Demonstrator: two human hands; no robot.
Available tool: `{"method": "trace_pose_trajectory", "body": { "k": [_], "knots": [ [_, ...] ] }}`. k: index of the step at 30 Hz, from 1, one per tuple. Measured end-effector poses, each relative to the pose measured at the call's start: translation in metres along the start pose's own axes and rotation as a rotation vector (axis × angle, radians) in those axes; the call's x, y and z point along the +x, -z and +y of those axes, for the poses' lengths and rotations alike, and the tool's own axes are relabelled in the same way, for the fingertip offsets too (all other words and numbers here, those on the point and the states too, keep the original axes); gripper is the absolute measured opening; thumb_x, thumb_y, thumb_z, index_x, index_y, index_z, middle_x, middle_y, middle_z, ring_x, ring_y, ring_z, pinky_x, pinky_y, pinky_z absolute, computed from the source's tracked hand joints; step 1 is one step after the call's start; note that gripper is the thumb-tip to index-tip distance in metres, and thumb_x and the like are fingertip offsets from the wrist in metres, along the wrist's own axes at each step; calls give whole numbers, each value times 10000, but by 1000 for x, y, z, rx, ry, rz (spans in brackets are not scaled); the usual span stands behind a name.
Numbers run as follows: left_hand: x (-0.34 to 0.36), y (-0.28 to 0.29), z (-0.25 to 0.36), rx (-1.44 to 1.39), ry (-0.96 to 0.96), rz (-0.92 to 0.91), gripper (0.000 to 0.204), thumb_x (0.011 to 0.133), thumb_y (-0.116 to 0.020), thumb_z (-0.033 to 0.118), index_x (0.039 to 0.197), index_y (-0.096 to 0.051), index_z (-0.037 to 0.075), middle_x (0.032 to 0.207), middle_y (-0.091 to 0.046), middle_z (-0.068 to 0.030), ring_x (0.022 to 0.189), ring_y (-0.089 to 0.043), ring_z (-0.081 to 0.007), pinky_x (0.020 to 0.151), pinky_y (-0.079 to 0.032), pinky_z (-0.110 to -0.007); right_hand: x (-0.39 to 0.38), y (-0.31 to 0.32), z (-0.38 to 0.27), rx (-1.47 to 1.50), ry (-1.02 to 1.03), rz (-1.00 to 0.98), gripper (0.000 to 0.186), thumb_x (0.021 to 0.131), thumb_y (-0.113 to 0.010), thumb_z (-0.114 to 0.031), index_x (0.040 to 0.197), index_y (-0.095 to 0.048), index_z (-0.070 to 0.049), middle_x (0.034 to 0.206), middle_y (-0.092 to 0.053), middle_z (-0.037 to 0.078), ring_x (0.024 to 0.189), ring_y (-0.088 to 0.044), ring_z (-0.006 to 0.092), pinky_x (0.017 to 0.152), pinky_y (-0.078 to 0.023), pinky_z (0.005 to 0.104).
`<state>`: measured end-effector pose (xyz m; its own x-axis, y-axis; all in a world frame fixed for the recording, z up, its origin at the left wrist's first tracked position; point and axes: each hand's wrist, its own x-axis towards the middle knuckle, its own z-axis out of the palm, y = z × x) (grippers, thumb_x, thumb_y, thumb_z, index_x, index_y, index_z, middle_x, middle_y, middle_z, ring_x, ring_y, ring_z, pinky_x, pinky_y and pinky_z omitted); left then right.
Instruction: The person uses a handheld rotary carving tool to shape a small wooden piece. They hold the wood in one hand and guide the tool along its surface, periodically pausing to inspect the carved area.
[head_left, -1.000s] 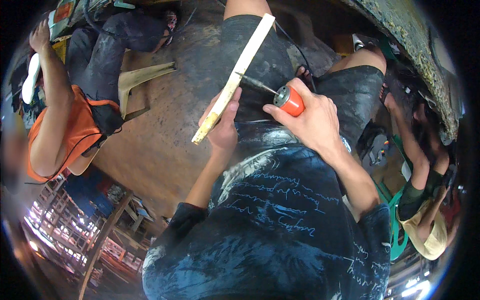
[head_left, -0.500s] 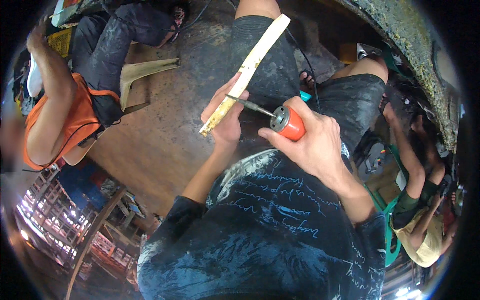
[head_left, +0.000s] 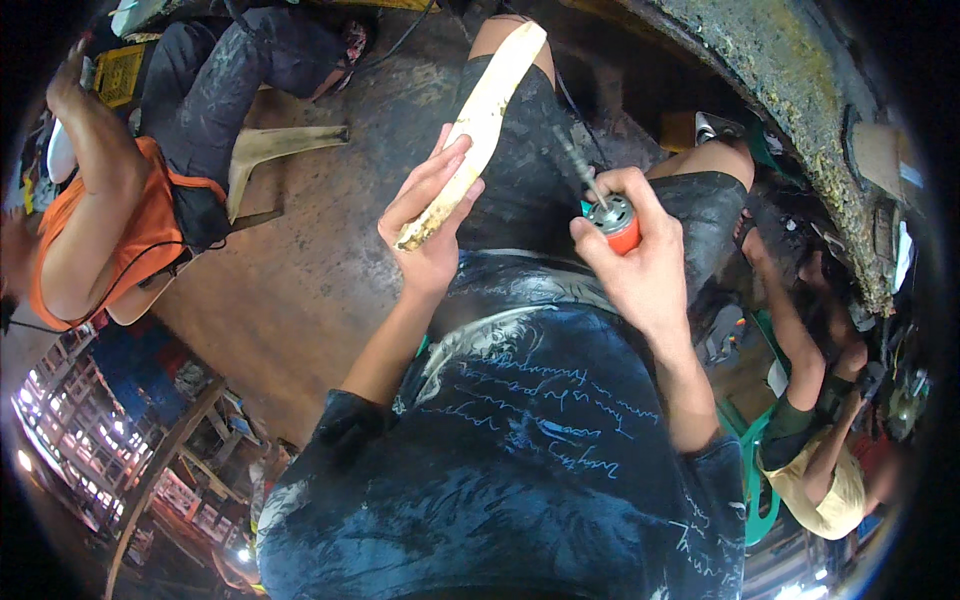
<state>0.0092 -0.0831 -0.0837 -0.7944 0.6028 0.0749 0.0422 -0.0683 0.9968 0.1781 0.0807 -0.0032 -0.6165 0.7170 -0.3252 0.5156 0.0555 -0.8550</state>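
Note:
My left hand (head_left: pixel 425 245) is closed around the lower part of a long, slightly curved strip (head_left: pixel 488 115), cream-coloured like wood or bone. The strip slants up and to the right over my left thigh, its lower end brownish and rough. In my right hand (head_left: pixel 650 270) is a small rotary tool (head_left: pixel 623 238) with an orange, motor-like body and a dark metal front. A thin shaft rises from it toward the upper left, its tip blurred. Tool and strip are apart, with a gap of dark shorts showing between them.
At the left sits a person in an orange top (head_left: pixel 95 235), near a pale chair leg (head_left: pixel 285 145). Another person in a yellow shirt (head_left: pixel 825 485) is at the lower right, by a green chair (head_left: pixel 762 510). A rough, crusted edge (head_left: pixel 790 100) curves along the upper right.
The rotary tool has come off the strip and moved right, its shaft now pointing more upward. My left hand has shifted slightly left and turned the strip, showing a broader face.

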Motion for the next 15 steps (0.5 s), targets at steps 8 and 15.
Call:
{"method": "trace_pose_trajectory", "body": {
  "k": [8,15],
  "knots": [
    [2,-8,-9,189,-194,-78,352,967,-775,-81,1315,-779,-24,1422,-746,-208,1479,-598,-410,1276,-433,-521,0,-11,-5,-307,36,-67,379,878,-929,-346,1011,-720,-59,791,-745,182,750,-784,371,725,-596,412],
    [3,-15,-3,254,-187,-78,317,1013,-749,-39,1329,-762,-54,1419,-747,-213,1464,-618,-392,1257,-456,-495,0,-12,-5,-301,86,-51,354,890,-913,-345,1002,-723,-68,749,-728,182,731,-771,390,697,-585,430]
  ]
}}
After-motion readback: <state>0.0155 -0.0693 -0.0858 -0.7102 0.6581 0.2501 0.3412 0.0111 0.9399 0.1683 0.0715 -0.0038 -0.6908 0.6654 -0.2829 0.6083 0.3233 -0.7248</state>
